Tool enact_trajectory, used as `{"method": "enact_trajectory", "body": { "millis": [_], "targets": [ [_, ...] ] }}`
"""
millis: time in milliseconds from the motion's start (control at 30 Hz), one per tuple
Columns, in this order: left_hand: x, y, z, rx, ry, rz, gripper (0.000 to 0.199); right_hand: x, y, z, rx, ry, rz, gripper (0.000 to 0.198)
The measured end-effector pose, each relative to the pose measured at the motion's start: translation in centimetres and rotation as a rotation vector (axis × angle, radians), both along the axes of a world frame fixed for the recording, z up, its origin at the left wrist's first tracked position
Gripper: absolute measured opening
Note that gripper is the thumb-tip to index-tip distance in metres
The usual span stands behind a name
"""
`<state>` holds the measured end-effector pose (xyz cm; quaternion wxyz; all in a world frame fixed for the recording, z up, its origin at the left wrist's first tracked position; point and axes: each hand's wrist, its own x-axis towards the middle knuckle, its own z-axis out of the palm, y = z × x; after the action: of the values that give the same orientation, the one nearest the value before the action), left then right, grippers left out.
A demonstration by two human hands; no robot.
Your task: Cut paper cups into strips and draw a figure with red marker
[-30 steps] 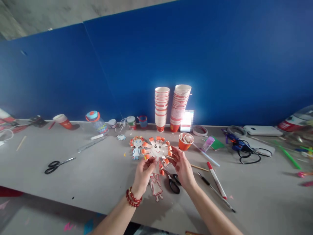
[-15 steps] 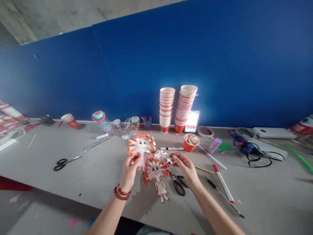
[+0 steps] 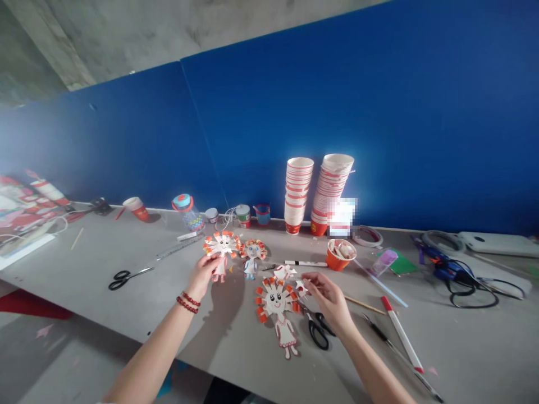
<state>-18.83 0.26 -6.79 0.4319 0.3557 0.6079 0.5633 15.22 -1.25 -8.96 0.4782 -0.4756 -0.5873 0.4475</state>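
Head view: left hand [image 3: 202, 273] pinches a paper-cup sun doll [image 3: 222, 247] above the table [image 3: 126, 314]; right hand [image 3: 330, 297], fingers loosely curled, touches another doll [image 3: 278, 306] beside black scissors [image 3: 318, 330].

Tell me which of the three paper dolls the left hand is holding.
The leftmost doll, with orange-tipped petals; the left hand grips it. The small blue doll and the large doll lie free.

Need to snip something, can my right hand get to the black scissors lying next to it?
Probably yes: the right hand lies right beside the black scissors, with nothing lying over them.
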Motion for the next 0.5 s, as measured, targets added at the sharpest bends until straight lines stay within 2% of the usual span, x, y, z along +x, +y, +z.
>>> {"method": "enact_trajectory", "body": {
  "millis": [233, 400, 500],
  "targets": [
    [0.8, 0.5, -1.0, -0.088, 0.006, -0.109, 0.034, -0.2, -0.4, 0.1, 0.172, -0.551, 0.023, 0.017],
    [0.6, 0.6, -2.3, -0.14, 0.108, -0.11, 0.054, -1.2, -0.9, 0.1, 0.256, -0.756, 0.037, 0.015],
    [-0.3, 0.7, -2.1, -0.162, 0.213, -0.112, 0.053, -1.8, -0.9, 0.0, 0.268, -0.802, 0.046, 0.014]
  ]
}}
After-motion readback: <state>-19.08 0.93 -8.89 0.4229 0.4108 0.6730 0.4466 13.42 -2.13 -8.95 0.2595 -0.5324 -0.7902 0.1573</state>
